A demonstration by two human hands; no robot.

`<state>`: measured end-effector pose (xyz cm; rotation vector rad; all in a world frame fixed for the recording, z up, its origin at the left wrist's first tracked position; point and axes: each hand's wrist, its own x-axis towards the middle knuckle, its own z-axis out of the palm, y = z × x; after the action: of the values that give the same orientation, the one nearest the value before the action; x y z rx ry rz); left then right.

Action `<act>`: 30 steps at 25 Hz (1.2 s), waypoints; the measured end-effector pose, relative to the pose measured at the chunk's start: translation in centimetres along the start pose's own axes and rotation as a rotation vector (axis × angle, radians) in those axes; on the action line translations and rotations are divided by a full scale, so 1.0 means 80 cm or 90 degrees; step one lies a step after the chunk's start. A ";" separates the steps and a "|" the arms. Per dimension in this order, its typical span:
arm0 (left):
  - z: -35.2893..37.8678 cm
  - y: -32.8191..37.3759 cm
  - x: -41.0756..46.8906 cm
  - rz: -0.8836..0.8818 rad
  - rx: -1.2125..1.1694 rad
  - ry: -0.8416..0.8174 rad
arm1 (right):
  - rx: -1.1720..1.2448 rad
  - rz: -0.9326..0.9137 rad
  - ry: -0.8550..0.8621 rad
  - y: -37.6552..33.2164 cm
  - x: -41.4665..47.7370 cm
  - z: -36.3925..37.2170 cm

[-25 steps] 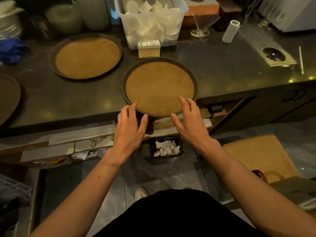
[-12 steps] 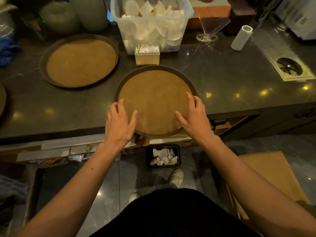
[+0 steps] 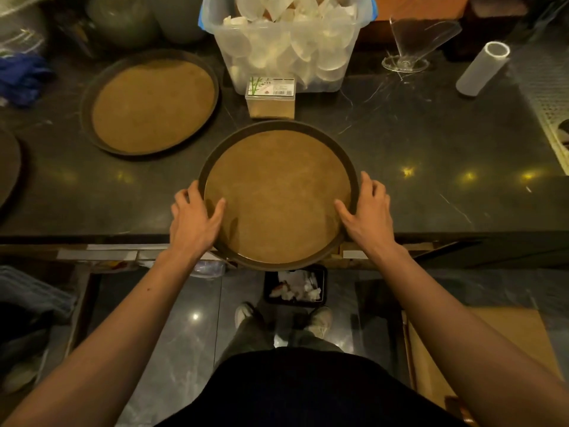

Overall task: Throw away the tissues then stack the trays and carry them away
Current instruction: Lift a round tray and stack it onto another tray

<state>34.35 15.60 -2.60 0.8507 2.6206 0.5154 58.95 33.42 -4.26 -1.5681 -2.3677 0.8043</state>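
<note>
Both arms reach forward. The left hand (image 3: 194, 218) and right hand (image 3: 368, 211) clasp opposite rims of a round, cork-lined tray (image 3: 277, 195) overhanging the near edge of a dark stone counter (image 3: 431, 143). A matching tray (image 3: 151, 103) lies far left.

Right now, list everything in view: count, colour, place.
trays: two in full view, dark rim, brown surface; one at the counter's near edge, one back left; a third dark edge at far left
counter: one, black
plastic tub: one, clear, back centre, filled with cups
small box: one, brown, before the tub
white roll: one, back right
bin: one, black, on the floor, tissues inside
left hand: on the near tray's left rim
right hand: on its right rim
</note>
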 end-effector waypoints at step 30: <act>-0.034 -0.057 0.064 -0.010 -0.235 -0.005 | 0.118 0.194 0.117 -0.070 -0.022 0.030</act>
<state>27.09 14.69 -3.23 0.7084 2.4112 0.9511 54.17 29.41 -3.07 -1.8586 -1.8962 0.8673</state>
